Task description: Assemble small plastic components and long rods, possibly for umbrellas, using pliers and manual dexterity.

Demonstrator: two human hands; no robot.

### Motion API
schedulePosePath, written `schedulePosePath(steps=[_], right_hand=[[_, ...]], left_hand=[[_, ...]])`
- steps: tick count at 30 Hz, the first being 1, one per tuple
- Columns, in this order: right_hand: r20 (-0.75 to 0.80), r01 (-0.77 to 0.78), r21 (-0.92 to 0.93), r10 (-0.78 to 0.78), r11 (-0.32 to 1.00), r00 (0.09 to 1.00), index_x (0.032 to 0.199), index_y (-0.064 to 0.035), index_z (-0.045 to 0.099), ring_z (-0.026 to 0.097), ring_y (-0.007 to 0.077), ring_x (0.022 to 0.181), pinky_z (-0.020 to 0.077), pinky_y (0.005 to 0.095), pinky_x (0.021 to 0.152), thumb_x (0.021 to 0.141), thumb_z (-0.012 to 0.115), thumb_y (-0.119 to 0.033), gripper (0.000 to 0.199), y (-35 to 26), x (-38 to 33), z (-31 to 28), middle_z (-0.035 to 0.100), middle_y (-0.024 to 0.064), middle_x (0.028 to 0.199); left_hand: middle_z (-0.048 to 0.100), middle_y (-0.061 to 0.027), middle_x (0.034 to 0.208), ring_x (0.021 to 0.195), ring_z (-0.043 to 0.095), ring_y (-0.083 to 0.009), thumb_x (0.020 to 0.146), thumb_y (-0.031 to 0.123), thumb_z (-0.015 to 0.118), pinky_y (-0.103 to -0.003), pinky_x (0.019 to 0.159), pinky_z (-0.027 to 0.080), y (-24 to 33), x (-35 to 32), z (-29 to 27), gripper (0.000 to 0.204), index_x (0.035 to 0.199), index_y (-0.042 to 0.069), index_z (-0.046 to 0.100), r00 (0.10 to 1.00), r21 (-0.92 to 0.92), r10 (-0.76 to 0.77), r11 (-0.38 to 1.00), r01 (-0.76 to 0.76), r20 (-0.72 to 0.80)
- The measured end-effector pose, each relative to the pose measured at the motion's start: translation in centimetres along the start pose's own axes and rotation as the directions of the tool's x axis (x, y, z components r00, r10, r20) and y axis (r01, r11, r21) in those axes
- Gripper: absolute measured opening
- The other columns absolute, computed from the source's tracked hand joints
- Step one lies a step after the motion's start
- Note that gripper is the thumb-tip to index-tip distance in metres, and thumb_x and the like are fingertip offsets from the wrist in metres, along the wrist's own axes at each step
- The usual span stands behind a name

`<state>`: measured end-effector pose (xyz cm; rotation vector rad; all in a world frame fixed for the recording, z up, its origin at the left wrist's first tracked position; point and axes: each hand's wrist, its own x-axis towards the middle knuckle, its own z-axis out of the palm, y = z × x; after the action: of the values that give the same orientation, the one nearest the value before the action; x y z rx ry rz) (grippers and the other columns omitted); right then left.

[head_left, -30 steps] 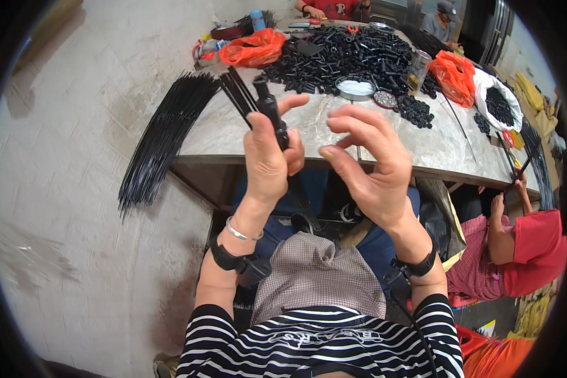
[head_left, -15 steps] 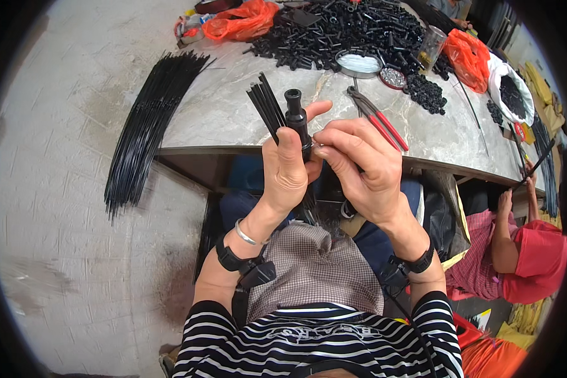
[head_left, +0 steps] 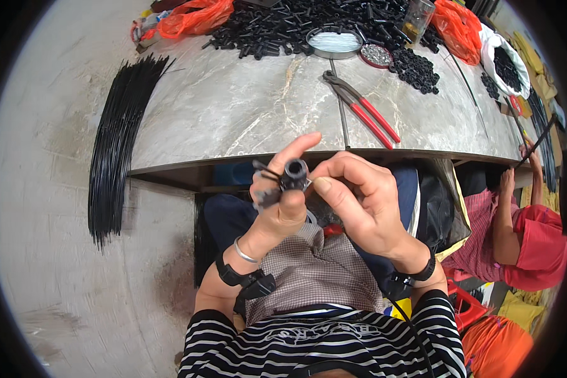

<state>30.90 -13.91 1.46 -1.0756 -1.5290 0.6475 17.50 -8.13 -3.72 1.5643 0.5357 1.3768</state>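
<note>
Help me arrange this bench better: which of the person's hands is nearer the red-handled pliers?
The right hand. It sits just on the near side of the handle ends of the pliers; the left hand is farther off, to the left, gripping a black cylindrical part.

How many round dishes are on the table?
2: a larger dish by the big black pile, and a smaller red dish just right of it. Others may be hidden.

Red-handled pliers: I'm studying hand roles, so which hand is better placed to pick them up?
Probably the right hand: the red-handled pliers lie nearer it, while the left hand grips the black tubular part.
</note>
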Motion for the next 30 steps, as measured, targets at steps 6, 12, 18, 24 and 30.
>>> schedulePosePath(steps=[6, 12, 18, 24, 30], right_hand=[[0.329, -0.471, 0.196, 0.395, 0.860, 0.858, 0.092, 0.0037, 0.061, 0.057, 0.0094, 0.072, 0.0460, 0.0251, 0.063, 0.091, 0.054, -0.012, 0.017, 0.2, 0.4, -2.7, 0.064, 0.0078, 0.079], [0.001, -0.037, -0.603, 0.047, 0.797, 0.999, 0.121, -0.0016, 0.052, 0.056, 0.0396, 0.104, 0.0449, 0.0421, 0.087, 0.086, 0.044, -0.001, 0.036, 10.2, 5.3, -8.8, 0.060, 0.0232, 0.110], [0.307, 0.201, -0.780, 0.083, 0.592, 0.948, 0.125, -0.0028, 0.051, 0.044, 0.0278, 0.126, 0.0345, 0.0394, 0.105, 0.082, 0.043, 0.000, 0.044, 17.1, 7.0, -12.1, 0.051, 0.0143, 0.132], [0.475, 0.385, -0.847, 0.199, 0.366, 0.857, 0.134, -0.0069, 0.045, 0.037, 0.0250, 0.132, 0.0316, 0.0426, 0.106, 0.081, 0.049, -0.005, 0.053, 14.6, 5.3, -13.0, 0.041, 0.0105, 0.142], [0.445, 0.342, -0.880, 0.319, 0.330, 0.837, 0.140, -0.0088, 0.035, 0.031, 0.0260, 0.135, 0.0293, 0.0454, 0.108, 0.070, 0.053, 0.007, 0.075, 10.6, 0.9, -14.3, 0.032, 0.0085, 0.147]], left_hand=[[0.041, 0.0058, 0.053, 0.049, 0.037, -0.0022, 0.084, 0.061, 0.054, -0.020, 0.046, 0.028, -1.5, -1.0, 0.4, 0.079, 0.124, -0.007, 0.050, 0.997, 0.009, -0.036, 0.999, 0.035, 0.075], [0.034, 0.0063, 0.048, 0.041, 0.030, -0.0025, 0.074, 0.077, 0.043, -0.019, 0.040, 0.022, -2.2, -0.3, -0.6, 0.099, 0.118, -0.012, 0.044, 0.980, -0.105, -0.196, 0.974, 0.199, 0.036], [0.035, 0.0059, 0.047, 0.040, 0.029, -0.0024, 0.078, 0.074, 0.042, -0.019, 0.038, 0.023, -3.1, -0.8, -1.7, 0.094, 0.116, -0.012, 0.046, 0.975, -0.121, -0.209, 0.968, 0.218, 0.081], [0.033, 0.0058, 0.046, 0.039, 0.028, -0.0031, 0.079, 0.073, 0.041, -0.020, 0.038, 0.023, -3.6, -1.4, -2.2, 0.091, 0.115, -0.010, 0.048, 0.968, -0.147, -0.244, 0.957, 0.249, 0.054], [0.032, 0.0058, 0.047, 0.040, 0.027, -0.0034, 0.081, 0.073, 0.036, -0.020, 0.039, 0.022, -3.1, -1.9, -2.6, 0.089, 0.114, -0.009, 0.049, 0.971, -0.161, -0.237, 0.958, 0.239, 0.032]])
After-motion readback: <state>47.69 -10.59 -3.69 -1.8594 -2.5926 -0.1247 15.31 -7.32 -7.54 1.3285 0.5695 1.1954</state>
